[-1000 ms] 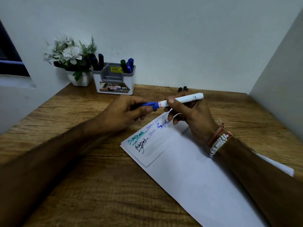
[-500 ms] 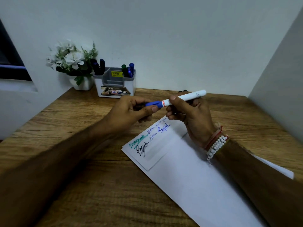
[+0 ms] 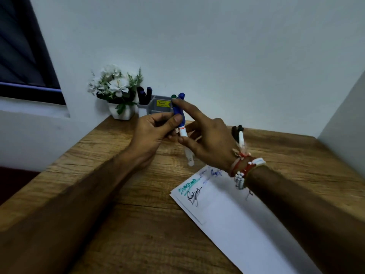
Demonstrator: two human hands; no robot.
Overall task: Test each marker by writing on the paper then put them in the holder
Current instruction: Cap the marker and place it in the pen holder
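Across the wooden desk, the paper lies near-right and the holder sits at the far-left corner. My left hand pinches the blue marker nearly upright, cap up, just before the holder. My right hand touches it with straight, spread fingers. The left looks nearer the holder.

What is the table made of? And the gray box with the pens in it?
The table looks like wood, or maybe a wood-look laminate: it is brown and matte, with grain lines running across it. The gray holder looks like moulded plastic: smooth and evenly gray all over.
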